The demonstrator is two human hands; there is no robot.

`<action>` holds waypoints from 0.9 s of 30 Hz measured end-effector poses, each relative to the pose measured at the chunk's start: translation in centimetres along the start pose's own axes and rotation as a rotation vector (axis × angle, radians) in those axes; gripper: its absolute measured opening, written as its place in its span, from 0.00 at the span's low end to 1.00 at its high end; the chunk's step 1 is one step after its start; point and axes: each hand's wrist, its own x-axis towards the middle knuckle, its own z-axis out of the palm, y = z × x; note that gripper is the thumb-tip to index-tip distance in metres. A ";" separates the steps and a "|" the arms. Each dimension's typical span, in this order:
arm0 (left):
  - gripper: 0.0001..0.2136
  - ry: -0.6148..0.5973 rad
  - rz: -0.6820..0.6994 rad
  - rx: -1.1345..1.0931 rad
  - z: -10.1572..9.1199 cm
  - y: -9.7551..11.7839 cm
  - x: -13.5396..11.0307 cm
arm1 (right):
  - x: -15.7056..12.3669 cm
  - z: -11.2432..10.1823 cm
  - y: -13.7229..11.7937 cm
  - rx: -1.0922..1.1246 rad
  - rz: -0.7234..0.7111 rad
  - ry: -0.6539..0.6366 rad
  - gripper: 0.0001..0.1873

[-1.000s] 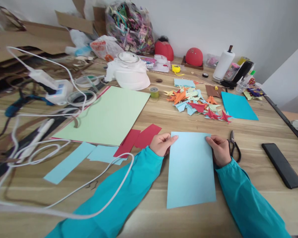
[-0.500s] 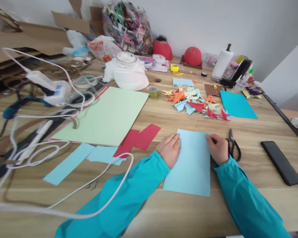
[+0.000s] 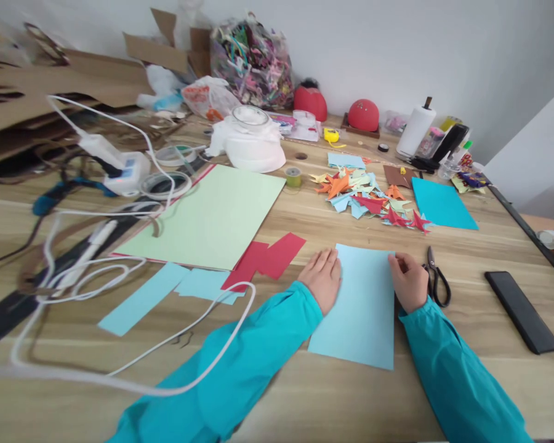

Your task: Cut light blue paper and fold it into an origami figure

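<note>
Pinched in our right hand (image 3: 410, 283): far right corner of a light blue sheet (image 3: 362, 314), lying near on the table (image 3: 351, 406); our left hand (image 3: 322, 283) rests flat over its left edge. Scissors (image 3: 433, 269) just beside our right hand, black phone (image 3: 521, 312) farther right. Folded paper pile (image 3: 372, 204) beyond, red strips (image 3: 284, 255) left.

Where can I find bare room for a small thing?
Bare wood shows between the scissors and the black phone, and in a narrow band between the folded paper pile and the big pale blue sheet. It is crowded at left, with white cable, tape rolls and paper strips, and along the wall.
</note>
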 end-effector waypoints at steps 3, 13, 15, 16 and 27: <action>0.17 0.004 -0.010 -0.024 0.4 0.1 0.2 | -0.3 -0.6 -1.1 -0.076 -0.275 0.100 0.19; 0.17 0.068 -0.026 0.001 0.9 0.4 0.6 | 1.4 4.8 -6.6 -0.453 -0.596 -0.623 0.22; 0.17 0.052 -0.018 0.010 0.6 0.6 0.5 | 1.4 5.2 -7.1 -0.506 -0.564 -0.635 0.21; 0.18 0.042 -0.015 0.011 0.5 0.6 0.5 | 1.3 5.2 -7.3 -0.528 -0.557 -0.632 0.21; 0.19 -0.025 0.008 -0.027 1.3 0.9 4.0 | 2.1 4.5 -6.6 -0.655 -0.406 -0.553 0.21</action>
